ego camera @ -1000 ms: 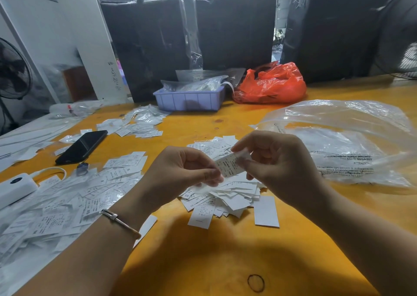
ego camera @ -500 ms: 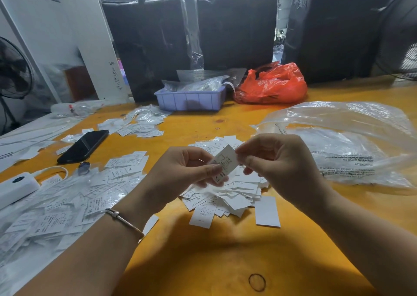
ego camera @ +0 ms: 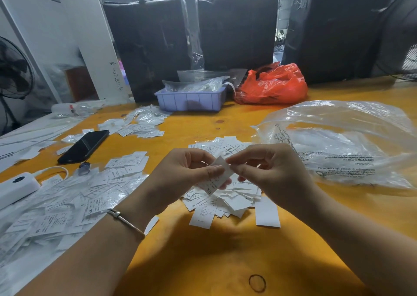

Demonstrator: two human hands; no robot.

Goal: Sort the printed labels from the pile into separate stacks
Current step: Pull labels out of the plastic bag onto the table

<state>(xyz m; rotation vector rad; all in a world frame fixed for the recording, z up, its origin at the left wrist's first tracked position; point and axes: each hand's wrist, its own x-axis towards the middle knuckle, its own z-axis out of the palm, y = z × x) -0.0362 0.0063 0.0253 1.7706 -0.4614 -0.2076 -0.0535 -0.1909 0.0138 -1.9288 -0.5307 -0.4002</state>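
Both forearms are bare, with no sleeves in view. The left hand has a thin silver bangle around its wrist, with a small clasp-like bead. The right hand wears nothing; its wrist is bare.

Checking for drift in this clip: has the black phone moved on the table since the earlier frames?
No. The black phone lies at the same angle between the white power bank and the purple tray.
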